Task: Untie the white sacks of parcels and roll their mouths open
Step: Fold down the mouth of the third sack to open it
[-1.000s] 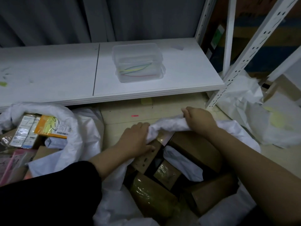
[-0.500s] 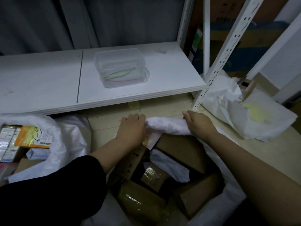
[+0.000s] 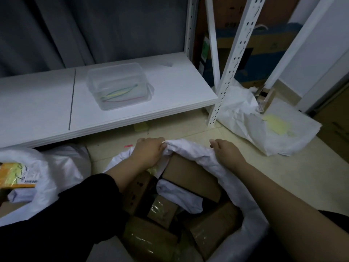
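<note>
A white sack (image 3: 190,151) sits on the floor in front of me, its mouth open and its rim bunched at the far side. Brown cardboard parcels (image 3: 190,176) fill it, some wrapped in clear tape, with a white soft parcel (image 3: 179,195) among them. My left hand (image 3: 149,153) grips the far rim, fingers curled over the bunched fabric. To the right, my right hand (image 3: 226,152) holds the same rim, fingers curled down over it. A second white sack (image 3: 51,171) at the left stands open, showing an orange packet (image 3: 13,174).
A low white shelf (image 3: 170,91) runs across the back, carrying a clear plastic box (image 3: 119,86) with coloured ties inside. White perforated rack posts (image 3: 232,59) stand at the right. A crumpled white sack (image 3: 264,125) lies on the floor behind the post.
Both hands have moved along the sack's far rim away from me, pushing the bunched fabric outward and down. My view has shifted to the right.
</note>
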